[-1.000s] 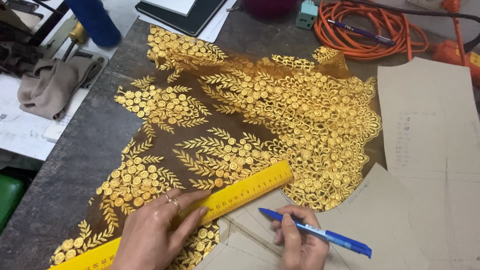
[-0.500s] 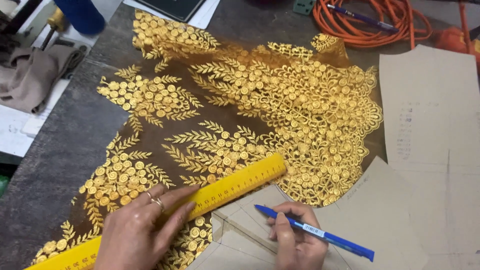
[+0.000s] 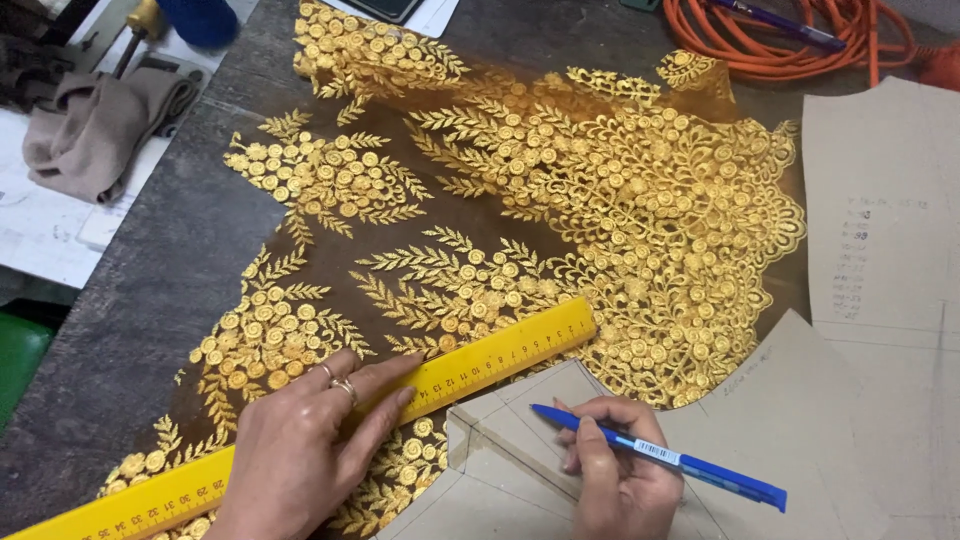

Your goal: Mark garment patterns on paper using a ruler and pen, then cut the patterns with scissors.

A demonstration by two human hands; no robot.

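Note:
My left hand [image 3: 305, 445] lies flat on a long yellow ruler [image 3: 500, 355], pressing it down across gold embroidered lace fabric [image 3: 560, 220]. The ruler runs diagonally from the lower left to the middle, along the upper edge of a brown paper pattern piece [image 3: 520, 440]. My right hand [image 3: 615, 480] grips a blue pen [image 3: 660, 455], its tip resting on that pattern piece just below the ruler. The hand itself rests on the paper.
More brown paper pattern pieces [image 3: 880, 250] lie at the right. An orange coiled cable [image 3: 790, 45] with a purple pen sits at the top right. A beige cloth [image 3: 95, 125] lies on white paper at the left. A green object [image 3: 18, 360] shows at the left edge.
The view has shifted slightly; both hands stay on the ruler and pen, and the pen tip has moved a little along the pattern piece near the ruler.

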